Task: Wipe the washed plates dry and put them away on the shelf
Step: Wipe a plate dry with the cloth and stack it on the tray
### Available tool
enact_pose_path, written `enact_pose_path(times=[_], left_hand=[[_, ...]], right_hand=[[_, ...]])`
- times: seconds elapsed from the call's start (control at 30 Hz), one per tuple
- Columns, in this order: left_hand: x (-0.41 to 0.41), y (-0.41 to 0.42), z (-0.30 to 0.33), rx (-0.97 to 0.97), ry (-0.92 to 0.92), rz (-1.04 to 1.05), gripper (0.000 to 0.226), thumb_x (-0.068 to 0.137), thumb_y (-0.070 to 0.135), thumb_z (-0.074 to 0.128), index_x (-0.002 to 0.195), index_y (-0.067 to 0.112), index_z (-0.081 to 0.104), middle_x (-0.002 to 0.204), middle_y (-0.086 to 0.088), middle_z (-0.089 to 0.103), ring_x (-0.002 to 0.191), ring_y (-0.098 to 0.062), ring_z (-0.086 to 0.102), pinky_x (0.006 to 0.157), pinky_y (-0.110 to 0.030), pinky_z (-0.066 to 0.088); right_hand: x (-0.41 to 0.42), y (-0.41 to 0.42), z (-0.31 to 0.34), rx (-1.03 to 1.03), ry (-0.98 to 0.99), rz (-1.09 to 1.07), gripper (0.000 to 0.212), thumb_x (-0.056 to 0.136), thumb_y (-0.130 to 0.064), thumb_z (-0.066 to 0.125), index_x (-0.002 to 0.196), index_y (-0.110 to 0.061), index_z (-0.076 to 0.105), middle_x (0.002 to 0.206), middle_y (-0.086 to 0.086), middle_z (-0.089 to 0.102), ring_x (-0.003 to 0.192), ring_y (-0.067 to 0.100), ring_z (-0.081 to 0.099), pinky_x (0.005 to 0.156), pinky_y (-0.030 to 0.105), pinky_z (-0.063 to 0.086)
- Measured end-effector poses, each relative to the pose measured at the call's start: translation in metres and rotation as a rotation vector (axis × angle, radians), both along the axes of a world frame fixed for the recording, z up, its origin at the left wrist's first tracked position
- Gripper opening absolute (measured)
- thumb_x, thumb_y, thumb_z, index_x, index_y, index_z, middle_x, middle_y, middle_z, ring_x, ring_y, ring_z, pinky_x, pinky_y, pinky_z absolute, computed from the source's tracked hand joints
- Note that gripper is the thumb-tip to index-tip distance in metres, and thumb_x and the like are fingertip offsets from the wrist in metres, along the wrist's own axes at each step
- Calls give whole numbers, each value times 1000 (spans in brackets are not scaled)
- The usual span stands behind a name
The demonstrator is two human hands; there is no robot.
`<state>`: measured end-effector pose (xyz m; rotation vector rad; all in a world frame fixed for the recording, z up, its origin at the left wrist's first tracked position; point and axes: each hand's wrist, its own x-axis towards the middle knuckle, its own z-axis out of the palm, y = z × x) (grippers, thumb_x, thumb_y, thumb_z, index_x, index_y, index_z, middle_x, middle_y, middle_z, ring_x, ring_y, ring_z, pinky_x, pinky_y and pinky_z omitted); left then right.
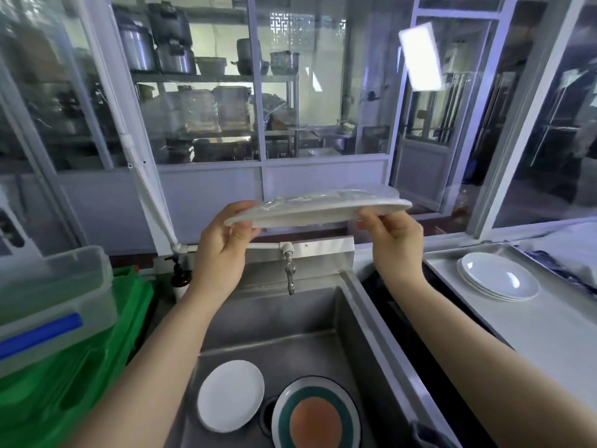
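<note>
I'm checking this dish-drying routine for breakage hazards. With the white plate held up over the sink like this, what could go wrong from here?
1. The white oval plate is held only at its two ends by the left hand and right hand; if it is wet, it may slip.
2. It would fall towards the steel sink, where a small white round plate and a teal-and-orange plate lie, so it could chip those too.
</note>
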<state>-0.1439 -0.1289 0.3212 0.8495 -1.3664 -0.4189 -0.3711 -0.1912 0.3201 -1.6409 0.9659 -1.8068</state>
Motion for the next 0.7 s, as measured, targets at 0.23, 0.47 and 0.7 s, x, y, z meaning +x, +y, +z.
enact_pose_path(times=[0.23, 0.47, 0.7], left_hand=[[-24, -7, -19, 72, -52, 108, 19, 87, 57, 47, 97, 60, 63, 101, 32, 66, 98, 3, 64, 84, -15, 52], [-31, 1, -42, 269, -222, 279, 28, 86, 51, 48, 101, 33, 61, 88, 32, 64, 88, 18, 57, 78, -7, 43], [-32, 18, -84, 584, 65, 100, 27, 74, 30, 61, 101, 34, 67, 99, 17, 73, 103, -9, 66, 93, -33, 49]], right_hand=[[-21, -26, -22, 97, -2, 89, 12, 88, -13, 67, 77, -16, 69, 67, -12, 70, 68, 2, 64, 65, 9, 46], [-33, -44, -42, 248, -21, 229, 15, 89, -17, 65, 82, -4, 67, 70, 9, 62, 62, 9, 55, 62, 25, 49], [-32, -36, -76, 466, -10, 311, 23, 87, -15, 68, 82, 8, 66, 65, 12, 55, 58, 12, 48, 59, 30, 43]])
